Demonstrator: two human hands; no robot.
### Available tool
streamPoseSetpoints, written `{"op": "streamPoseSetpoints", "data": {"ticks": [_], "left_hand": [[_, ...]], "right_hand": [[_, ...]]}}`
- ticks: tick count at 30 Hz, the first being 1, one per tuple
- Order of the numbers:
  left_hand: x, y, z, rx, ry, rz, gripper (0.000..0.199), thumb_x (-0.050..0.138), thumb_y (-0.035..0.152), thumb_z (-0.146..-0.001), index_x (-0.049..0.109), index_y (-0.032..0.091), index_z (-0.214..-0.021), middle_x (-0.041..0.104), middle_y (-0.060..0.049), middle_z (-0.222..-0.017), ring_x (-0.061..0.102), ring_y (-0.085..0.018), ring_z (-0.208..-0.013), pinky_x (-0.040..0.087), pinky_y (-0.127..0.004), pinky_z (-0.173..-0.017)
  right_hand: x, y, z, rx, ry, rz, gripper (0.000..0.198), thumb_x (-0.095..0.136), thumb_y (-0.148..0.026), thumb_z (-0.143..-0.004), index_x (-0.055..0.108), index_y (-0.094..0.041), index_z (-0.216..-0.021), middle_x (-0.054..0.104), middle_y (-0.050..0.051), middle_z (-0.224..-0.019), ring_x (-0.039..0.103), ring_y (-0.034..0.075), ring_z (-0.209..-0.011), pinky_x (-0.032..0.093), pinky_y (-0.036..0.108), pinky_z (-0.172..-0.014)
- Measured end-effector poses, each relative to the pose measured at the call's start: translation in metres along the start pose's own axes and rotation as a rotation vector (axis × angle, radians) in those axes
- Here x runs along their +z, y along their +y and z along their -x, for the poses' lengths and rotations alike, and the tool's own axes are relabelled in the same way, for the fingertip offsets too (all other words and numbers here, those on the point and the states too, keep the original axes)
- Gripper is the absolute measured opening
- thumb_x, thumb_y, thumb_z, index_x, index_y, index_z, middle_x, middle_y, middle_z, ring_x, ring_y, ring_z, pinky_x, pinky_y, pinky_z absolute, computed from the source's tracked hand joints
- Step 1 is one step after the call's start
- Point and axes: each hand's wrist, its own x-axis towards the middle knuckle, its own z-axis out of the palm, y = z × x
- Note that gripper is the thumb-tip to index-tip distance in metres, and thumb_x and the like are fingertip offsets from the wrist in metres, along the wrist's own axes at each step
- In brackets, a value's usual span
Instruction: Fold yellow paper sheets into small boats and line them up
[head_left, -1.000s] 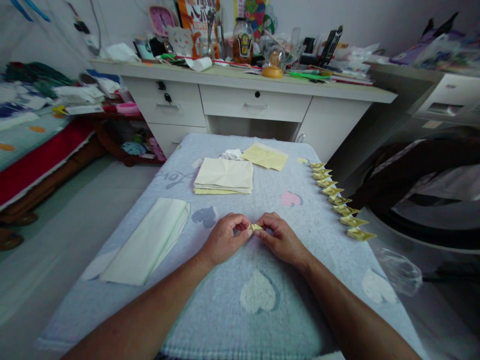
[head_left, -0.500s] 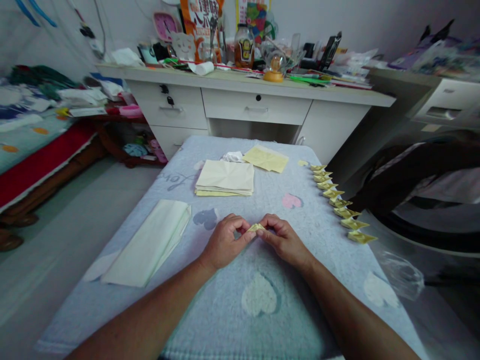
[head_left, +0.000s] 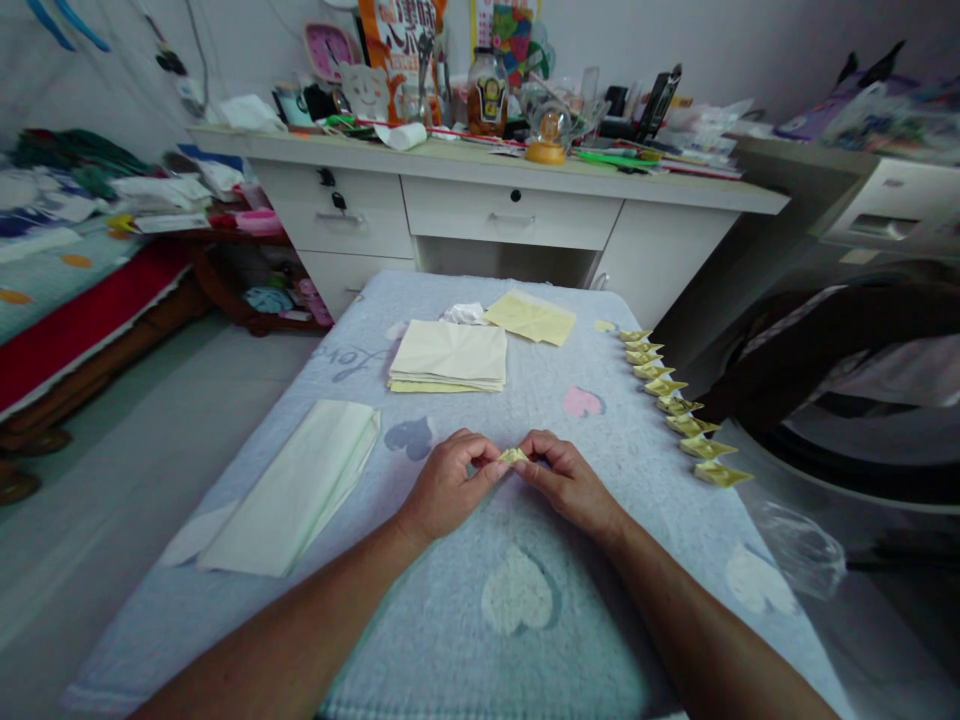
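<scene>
Sitting at the near middle of the cloth, between two sets of fingertips: one small folded paper piece (head_left: 513,456), pale yellow, creased and peaked, its ends hidden by fingers. Beyond it, one stack of cream sheets (head_left: 450,350), crease lines radiating across the top, yellow at the base; yellow sheets (head_left: 532,316) and crumpled white paper (head_left: 464,314) behind. To the right, one row of pointed yellow paper forms (head_left: 706,447) along the edge. To the left, one long folded pale sheet (head_left: 292,490). Surface: blue-grey cloth (head_left: 600,610), heart-patterned. Room: white desk (head_left: 555,212) with drawers, crowded top; bed (head_left: 90,310) at left, red-sided. Left hand (head_left: 452,487) and right hand (head_left: 568,480): thumbs and forefingers pinching the piece from either side, other fingers curled, forearms converging from the near corners.
</scene>
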Motion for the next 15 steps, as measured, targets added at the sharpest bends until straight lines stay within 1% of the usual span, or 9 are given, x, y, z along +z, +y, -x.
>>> {"op": "streamPoseSetpoints", "data": {"ticks": [5, 9, 15], "left_hand": [[0.0000, -0.0014, 0.0009, -0.010, -0.026, -0.002, 0.021, 0.058, 0.028, -0.085, 0.059, 0.017, -0.067, 0.057, 0.001, -0.068, 0.053, -0.014, -0.071, 0.039, -0.025, -0.066], [-0.0005, -0.0004, -0.0004, 0.000, -0.041, 0.007, 0.024, 0.057, 0.030, -0.086, 0.058, 0.017, -0.066, 0.056, 0.001, -0.067, 0.053, -0.014, -0.070, 0.038, -0.025, -0.066], [0.0003, 0.0003, -0.0012, 0.013, -0.036, 0.006, 0.025, 0.055, 0.030, -0.087, 0.055, 0.017, -0.066, 0.055, 0.001, -0.068, 0.052, -0.014, -0.071, 0.038, -0.025, -0.067]], "right_hand": [[-0.0008, -0.0031, 0.0007, -0.057, -0.038, 0.094, 0.032, 0.055, -0.047, -0.088, 0.059, -0.019, -0.074, 0.054, 0.000, -0.073, 0.048, 0.015, -0.077, 0.038, 0.028, -0.074], [-0.0004, -0.0030, 0.0000, -0.104, -0.041, 0.107, 0.035, 0.053, -0.048, -0.090, 0.060, -0.019, -0.072, 0.055, 0.000, -0.072, 0.048, 0.015, -0.078, 0.037, 0.029, -0.076], [-0.0022, -0.0007, -0.0011, -0.133, -0.031, 0.107, 0.037, 0.053, -0.050, -0.091, 0.061, -0.020, -0.072, 0.056, 0.000, -0.071, 0.049, 0.016, -0.078, 0.036, 0.030, -0.076]]}}
